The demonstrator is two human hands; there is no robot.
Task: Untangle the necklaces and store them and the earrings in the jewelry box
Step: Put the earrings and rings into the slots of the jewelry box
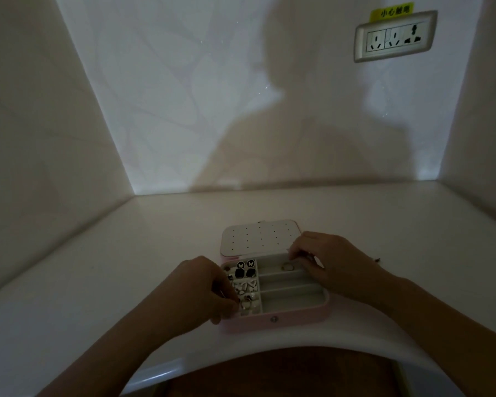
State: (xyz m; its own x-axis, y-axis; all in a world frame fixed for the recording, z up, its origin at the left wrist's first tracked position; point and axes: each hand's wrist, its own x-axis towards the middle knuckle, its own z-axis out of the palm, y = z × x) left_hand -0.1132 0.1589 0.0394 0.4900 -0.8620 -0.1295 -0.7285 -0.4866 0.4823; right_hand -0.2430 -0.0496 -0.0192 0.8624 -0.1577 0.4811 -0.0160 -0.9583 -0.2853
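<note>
A pink jewelry box lies open on the white desk, its perforated white lid leaning back. Its left compartments hold several earrings, black and white. A thin coiled necklace lies in the top right slot. My left hand hovers over the box's lower left compartment, fingers curled and pinching at a small piece there. My right hand rests at the box's top right corner, fingertips curled down into the slot beside the necklace; whether it pinches the chain is unclear.
The white desk has a curved front edge, with walls close on the left, back and right. A wall socket sits high on the back right. A small dark item lies right of my right wrist. The light is dim.
</note>
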